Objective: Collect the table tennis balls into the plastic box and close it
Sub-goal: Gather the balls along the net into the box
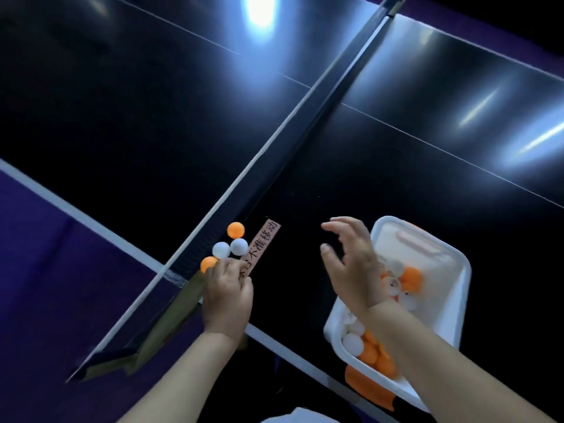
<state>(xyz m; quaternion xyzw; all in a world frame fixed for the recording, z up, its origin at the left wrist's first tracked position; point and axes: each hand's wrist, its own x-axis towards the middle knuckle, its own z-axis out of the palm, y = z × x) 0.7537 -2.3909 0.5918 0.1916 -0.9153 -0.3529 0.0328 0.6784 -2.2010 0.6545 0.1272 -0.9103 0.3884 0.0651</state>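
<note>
By the net (274, 166) I see four loose balls — two orange, two white — with my left hand (227, 297) curled over the nearest orange ball (208, 263), fingertips touching it. My right hand (351, 267) hovers spread and empty beside the open plastic box (451, 300) of balls on the dark surface (366, 178).

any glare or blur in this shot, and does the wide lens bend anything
Head view: bright ceiling-light glare streaks the dark table, strongest at top centre and right; the net and white lines tilt and look slightly bowed by the wide lens; the right hand is a little soft over the plastic box; the left hand and loose balls read fairly clearly.
</note>
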